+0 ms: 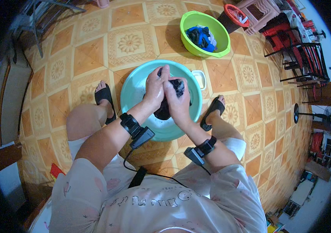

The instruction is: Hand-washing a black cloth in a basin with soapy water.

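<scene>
A dark, wet, soapy cloth (162, 110) is bunched between my two hands, above a turquoise plastic basin (126, 116). My left hand (154, 88) grips it from the left, its skin covered in suds. Pressed against it, my right hand (178, 94) is closed around the cloth, and a foamy dark bulge shows over its fingers. The cloth hangs down below the wrists toward the basin. White suds lie in the basin's bottom. What kind of garment the cloth is, I cannot tell.
A white soap dish (199, 80) with a pale bar touches the basin's right side. Beyond stands a lime-green tub (187, 43) holding blue, black and white clothes (202, 38). A red-rimmed bin (232, 16) is behind it. Cables run from my wrist devices (137, 131).
</scene>
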Demonstrator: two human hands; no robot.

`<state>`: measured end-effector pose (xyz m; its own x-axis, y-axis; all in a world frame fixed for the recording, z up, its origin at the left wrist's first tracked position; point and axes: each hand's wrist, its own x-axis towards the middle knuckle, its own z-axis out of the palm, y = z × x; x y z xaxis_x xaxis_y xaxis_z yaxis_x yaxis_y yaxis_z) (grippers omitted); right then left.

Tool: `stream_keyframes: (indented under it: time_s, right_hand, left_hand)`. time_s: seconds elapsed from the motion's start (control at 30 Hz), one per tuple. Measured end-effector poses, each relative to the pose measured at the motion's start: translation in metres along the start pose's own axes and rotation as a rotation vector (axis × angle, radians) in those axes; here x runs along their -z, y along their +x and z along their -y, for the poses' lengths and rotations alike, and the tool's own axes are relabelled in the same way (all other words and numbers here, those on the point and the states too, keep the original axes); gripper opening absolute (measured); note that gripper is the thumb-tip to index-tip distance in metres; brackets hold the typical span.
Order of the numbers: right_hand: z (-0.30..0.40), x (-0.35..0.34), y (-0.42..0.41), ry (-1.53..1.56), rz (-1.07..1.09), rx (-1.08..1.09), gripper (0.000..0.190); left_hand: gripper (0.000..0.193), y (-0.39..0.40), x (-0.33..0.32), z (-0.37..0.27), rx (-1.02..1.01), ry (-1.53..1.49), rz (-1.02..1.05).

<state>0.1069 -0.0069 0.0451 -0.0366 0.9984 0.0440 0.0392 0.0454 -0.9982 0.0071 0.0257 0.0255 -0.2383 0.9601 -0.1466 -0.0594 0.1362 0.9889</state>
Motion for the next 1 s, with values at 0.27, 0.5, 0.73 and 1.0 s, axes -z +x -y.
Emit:
stream_keyframes:
  time_s: [0.27, 0.5, 0.73, 1.0]
  right_hand:
    - [-0.007, 0.032, 0.039, 0.486, 0.052, -0.523, 0.033]
    - [0.003, 0.034, 0.037, 0.216, 0.477, -0.197, 0.071]
    - [0.009, 0.038, 0.040, 0.125, 0.470, -0.301, 0.064]
    - [0.013, 0.066, 0.063, 1.095, 0.125, -0.608, 0.049]
  left_hand:
    - [0.032, 0.005, 0.005, -0.031, 0.245, -0.364, 0.044]
    - [0.029, 0.017, 0.028, -0.044, 0.389, -0.616, 0.020]
    - [0.037, 0.022, 0.030, -0.046, 0.358, -0.668, 0.287]
    - [0.083, 0.004, 0.026, -0.046, 0.141, -0.214, 0.594]
